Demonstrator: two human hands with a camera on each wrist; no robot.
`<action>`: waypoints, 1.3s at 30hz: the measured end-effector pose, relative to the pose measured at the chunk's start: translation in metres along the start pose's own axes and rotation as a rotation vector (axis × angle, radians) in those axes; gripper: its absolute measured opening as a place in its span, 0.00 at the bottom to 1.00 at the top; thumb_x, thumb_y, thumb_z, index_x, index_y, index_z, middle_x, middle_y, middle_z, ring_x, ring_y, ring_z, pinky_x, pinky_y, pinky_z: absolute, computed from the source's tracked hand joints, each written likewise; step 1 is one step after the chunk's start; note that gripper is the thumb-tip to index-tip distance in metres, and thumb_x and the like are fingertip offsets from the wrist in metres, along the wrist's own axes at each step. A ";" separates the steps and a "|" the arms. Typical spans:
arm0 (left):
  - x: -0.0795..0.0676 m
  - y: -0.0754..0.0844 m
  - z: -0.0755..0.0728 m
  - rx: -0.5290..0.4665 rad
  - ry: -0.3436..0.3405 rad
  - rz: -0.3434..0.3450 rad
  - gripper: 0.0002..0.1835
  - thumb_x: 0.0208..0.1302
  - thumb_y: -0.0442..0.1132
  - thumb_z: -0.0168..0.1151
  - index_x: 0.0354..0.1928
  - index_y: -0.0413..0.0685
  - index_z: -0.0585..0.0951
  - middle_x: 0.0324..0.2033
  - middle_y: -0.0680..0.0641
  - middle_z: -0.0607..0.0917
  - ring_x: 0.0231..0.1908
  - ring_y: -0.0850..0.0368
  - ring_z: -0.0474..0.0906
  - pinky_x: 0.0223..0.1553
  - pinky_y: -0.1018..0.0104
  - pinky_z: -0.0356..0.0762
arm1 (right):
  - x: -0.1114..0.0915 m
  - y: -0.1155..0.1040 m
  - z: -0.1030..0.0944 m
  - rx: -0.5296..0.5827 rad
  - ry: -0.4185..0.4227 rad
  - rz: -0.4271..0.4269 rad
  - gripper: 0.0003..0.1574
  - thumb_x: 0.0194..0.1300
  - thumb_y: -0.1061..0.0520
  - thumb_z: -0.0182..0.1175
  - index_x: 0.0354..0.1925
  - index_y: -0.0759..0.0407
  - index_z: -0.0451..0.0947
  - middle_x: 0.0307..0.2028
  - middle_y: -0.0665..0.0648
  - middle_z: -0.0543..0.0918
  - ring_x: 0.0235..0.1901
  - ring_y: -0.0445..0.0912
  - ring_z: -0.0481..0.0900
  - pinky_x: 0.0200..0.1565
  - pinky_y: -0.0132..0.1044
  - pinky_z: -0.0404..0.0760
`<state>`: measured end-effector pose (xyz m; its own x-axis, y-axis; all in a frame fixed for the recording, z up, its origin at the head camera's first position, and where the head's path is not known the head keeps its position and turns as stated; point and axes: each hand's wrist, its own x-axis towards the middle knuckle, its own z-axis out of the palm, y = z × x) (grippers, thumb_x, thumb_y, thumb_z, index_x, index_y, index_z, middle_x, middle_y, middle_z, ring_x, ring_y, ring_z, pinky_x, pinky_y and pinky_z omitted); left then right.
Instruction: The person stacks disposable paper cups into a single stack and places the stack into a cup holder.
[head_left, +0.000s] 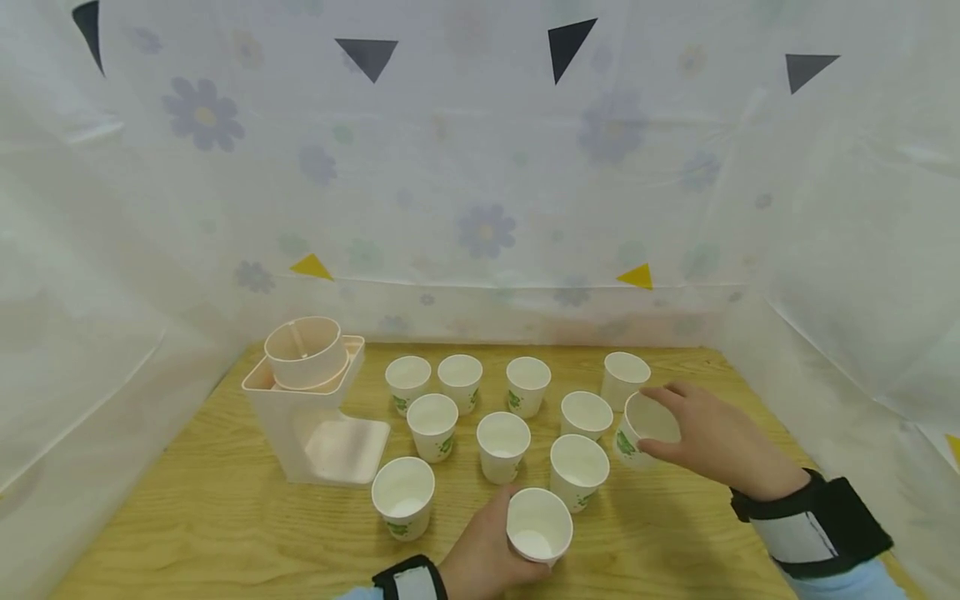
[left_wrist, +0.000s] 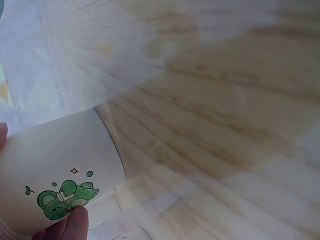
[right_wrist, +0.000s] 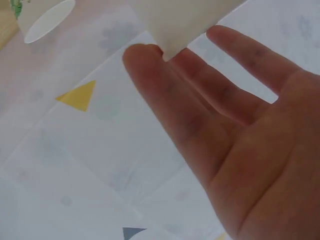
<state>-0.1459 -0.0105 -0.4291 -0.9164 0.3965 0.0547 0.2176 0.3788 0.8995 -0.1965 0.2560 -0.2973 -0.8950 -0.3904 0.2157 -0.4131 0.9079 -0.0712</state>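
Near the front of the table, my left hand [head_left: 487, 546] grips a white paper cup [head_left: 538, 527], its mouth facing up. The left wrist view shows a green cartoon print on that cup [left_wrist: 65, 170], with fingertips [left_wrist: 76, 222] against its side. My right hand [head_left: 716, 437] holds another paper cup [head_left: 633, 429] at the right of the group, thumb and fingers on opposite sides of its rim. In the right wrist view, the fingers [right_wrist: 160, 90] meet the edge of a white cup [right_wrist: 185, 22]; part of the grip is out of frame.
Several more paper cups stand upright, including one at front left [head_left: 403, 500], one in the middle [head_left: 502, 450] and one at back right [head_left: 624, 383]. A cream-coloured stand with a round holder [head_left: 303, 367] is at the left of the wooden table [head_left: 225, 533]. White sheeting [head_left: 480, 167] encloses it.
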 end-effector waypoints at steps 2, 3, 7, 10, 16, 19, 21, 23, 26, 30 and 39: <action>0.000 0.000 0.000 0.005 0.001 -0.002 0.40 0.38 0.42 0.76 0.56 0.41 0.68 0.47 0.46 0.80 0.46 0.53 0.77 0.49 0.54 0.76 | -0.001 -0.008 -0.005 0.003 0.025 -0.030 0.40 0.47 0.42 0.68 0.55 0.62 0.77 0.46 0.64 0.81 0.41 0.56 0.79 0.36 0.52 0.81; 0.001 0.001 0.000 0.004 0.000 -0.003 0.40 0.38 0.42 0.76 0.56 0.41 0.68 0.47 0.46 0.80 0.45 0.53 0.77 0.49 0.54 0.76 | -0.001 -0.012 -0.007 0.002 0.037 -0.050 0.39 0.47 0.42 0.68 0.55 0.61 0.77 0.46 0.64 0.81 0.41 0.56 0.79 0.37 0.52 0.81; 0.001 0.001 0.000 -0.004 -0.005 -0.012 0.40 0.38 0.42 0.76 0.55 0.41 0.68 0.47 0.46 0.80 0.45 0.53 0.77 0.49 0.54 0.76 | -0.003 -0.029 -0.013 0.011 0.080 -0.148 0.38 0.46 0.44 0.69 0.55 0.58 0.78 0.46 0.63 0.80 0.42 0.54 0.78 0.36 0.48 0.81; 0.001 0.001 -0.001 -0.012 -0.012 -0.018 0.39 0.38 0.42 0.75 0.55 0.42 0.68 0.48 0.45 0.80 0.46 0.52 0.77 0.49 0.53 0.76 | -0.004 -0.041 -0.015 0.046 0.111 -0.230 0.36 0.46 0.46 0.69 0.55 0.57 0.78 0.46 0.60 0.80 0.42 0.52 0.78 0.37 0.47 0.81; 0.002 -0.002 -0.001 -0.027 -0.030 -0.022 0.39 0.38 0.42 0.76 0.54 0.43 0.68 0.47 0.46 0.80 0.45 0.54 0.77 0.48 0.53 0.76 | -0.006 -0.061 -0.014 0.101 0.076 -0.348 0.35 0.51 0.44 0.67 0.56 0.55 0.77 0.51 0.58 0.79 0.45 0.49 0.78 0.39 0.43 0.82; 0.002 -0.004 0.000 -0.023 -0.027 -0.007 0.39 0.38 0.42 0.76 0.55 0.44 0.68 0.48 0.48 0.80 0.44 0.57 0.76 0.47 0.56 0.77 | -0.007 -0.071 -0.014 0.108 0.045 -0.389 0.34 0.53 0.43 0.65 0.57 0.54 0.76 0.52 0.58 0.79 0.45 0.49 0.78 0.39 0.44 0.82; 0.002 -0.004 0.000 -0.028 -0.025 0.007 0.39 0.38 0.41 0.76 0.56 0.44 0.67 0.48 0.48 0.80 0.45 0.58 0.76 0.48 0.57 0.76 | -0.007 -0.076 -0.013 0.118 0.037 -0.413 0.34 0.53 0.43 0.65 0.57 0.52 0.76 0.52 0.56 0.78 0.44 0.48 0.78 0.38 0.43 0.82; 0.002 -0.003 0.000 -0.029 -0.021 0.017 0.40 0.38 0.41 0.76 0.56 0.44 0.67 0.49 0.48 0.80 0.45 0.58 0.76 0.48 0.57 0.76 | -0.007 -0.080 -0.011 0.138 0.025 -0.439 0.34 0.53 0.43 0.65 0.57 0.52 0.76 0.51 0.56 0.78 0.44 0.48 0.79 0.38 0.43 0.82; 0.001 -0.002 -0.001 -0.042 -0.024 0.017 0.40 0.38 0.41 0.76 0.57 0.45 0.67 0.49 0.48 0.80 0.46 0.58 0.76 0.50 0.56 0.75 | -0.007 -0.084 -0.006 0.172 -0.005 -0.461 0.34 0.54 0.42 0.64 0.57 0.52 0.75 0.51 0.56 0.78 0.43 0.47 0.79 0.37 0.42 0.82; 0.001 -0.002 -0.001 -0.055 -0.033 0.005 0.41 0.38 0.40 0.76 0.58 0.46 0.66 0.51 0.49 0.79 0.48 0.57 0.75 0.53 0.53 0.73 | -0.006 -0.088 0.001 0.174 -0.021 -0.479 0.34 0.53 0.42 0.65 0.57 0.53 0.75 0.51 0.56 0.78 0.42 0.46 0.79 0.38 0.42 0.83; 0.001 -0.004 -0.001 -0.051 -0.030 0.032 0.41 0.39 0.41 0.75 0.59 0.47 0.66 0.51 0.49 0.79 0.49 0.58 0.75 0.54 0.53 0.72 | -0.003 -0.088 0.008 0.168 -0.047 -0.454 0.35 0.54 0.39 0.63 0.56 0.53 0.75 0.50 0.54 0.78 0.44 0.45 0.77 0.40 0.42 0.83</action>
<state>-0.1474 -0.0123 -0.4321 -0.8987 0.4328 0.0710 0.2280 0.3228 0.9186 -0.1589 0.1755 -0.2994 -0.6228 -0.7516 0.2172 -0.7818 0.6081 -0.1374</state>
